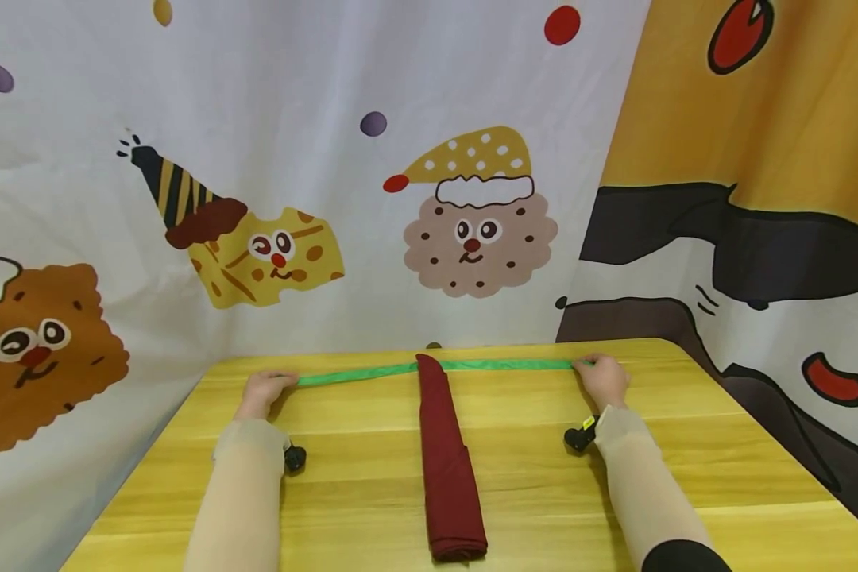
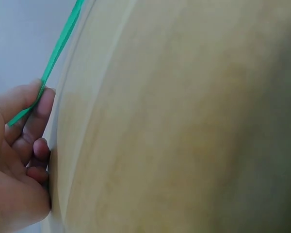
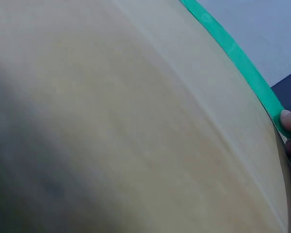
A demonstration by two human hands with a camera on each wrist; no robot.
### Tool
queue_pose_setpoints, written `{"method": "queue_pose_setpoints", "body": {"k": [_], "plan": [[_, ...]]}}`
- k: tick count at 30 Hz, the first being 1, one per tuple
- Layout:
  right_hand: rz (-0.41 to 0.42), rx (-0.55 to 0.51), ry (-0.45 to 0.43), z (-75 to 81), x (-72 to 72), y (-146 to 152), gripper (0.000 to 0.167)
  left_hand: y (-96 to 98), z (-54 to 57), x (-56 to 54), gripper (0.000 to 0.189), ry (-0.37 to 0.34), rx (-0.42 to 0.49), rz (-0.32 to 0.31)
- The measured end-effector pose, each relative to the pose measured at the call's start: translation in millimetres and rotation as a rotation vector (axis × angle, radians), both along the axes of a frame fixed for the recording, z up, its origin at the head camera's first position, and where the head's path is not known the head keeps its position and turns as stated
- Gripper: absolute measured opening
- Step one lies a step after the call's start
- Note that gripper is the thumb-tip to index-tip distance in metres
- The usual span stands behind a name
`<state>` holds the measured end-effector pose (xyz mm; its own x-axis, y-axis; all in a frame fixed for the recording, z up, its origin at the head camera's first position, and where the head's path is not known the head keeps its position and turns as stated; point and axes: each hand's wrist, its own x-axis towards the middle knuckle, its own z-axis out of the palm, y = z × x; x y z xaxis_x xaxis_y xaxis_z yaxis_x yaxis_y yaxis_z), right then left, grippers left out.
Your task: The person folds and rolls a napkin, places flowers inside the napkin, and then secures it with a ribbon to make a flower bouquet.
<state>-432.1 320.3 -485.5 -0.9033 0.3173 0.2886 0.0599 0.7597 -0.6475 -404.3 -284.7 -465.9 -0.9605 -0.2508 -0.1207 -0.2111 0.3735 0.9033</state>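
A green ribbon [image 1: 508,365] stretches from side to side near the far edge of the table. Its left end is pinched between the thumb and finger of my left hand [image 1: 263,392]; in the left wrist view a short green tail pokes out past the fingertips. My right hand [image 1: 604,380] pinches the other end, and only its fingertips show at the right wrist view's edge. Between the hands lies a dark red cloth [image 1: 449,469], folded into a long narrow bundle. The cloth's far tip crosses the ribbon and covers its middle, so how they overlap underneath is hidden.
The wooden table [image 1: 350,477] has a rounded far right corner. Right behind it hangs a curtain [image 1: 314,143] with cartoon prints. A small black wrist camera [image 1: 295,457] sits on the left sleeve, another wrist camera [image 1: 579,438] on the right.
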Motion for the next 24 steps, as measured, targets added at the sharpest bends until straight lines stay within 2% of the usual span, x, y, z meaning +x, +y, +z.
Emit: {"method": "queue_pose_setpoints", "body": {"k": [8, 14, 24], "plan": [[0.024, -0.112, 0.029, 0.3, 3.4, 2.6, 0.041, -5.3, -1.6, 2.4, 0.05, -0.018, 0.047, -0.034], [-0.009, -0.014, 0.02, -2.2, 4.8, 2.8, 0.037, -4.4, -0.8, 7.1, 0.04, 0.0, 0.041, -0.066], [-0.006, 0.023, -0.013, -3.6, 4.4, 3.3, 0.034, -7.1, 3.2, 12.1, 0.049, -0.017, 0.036, -0.05]]}}
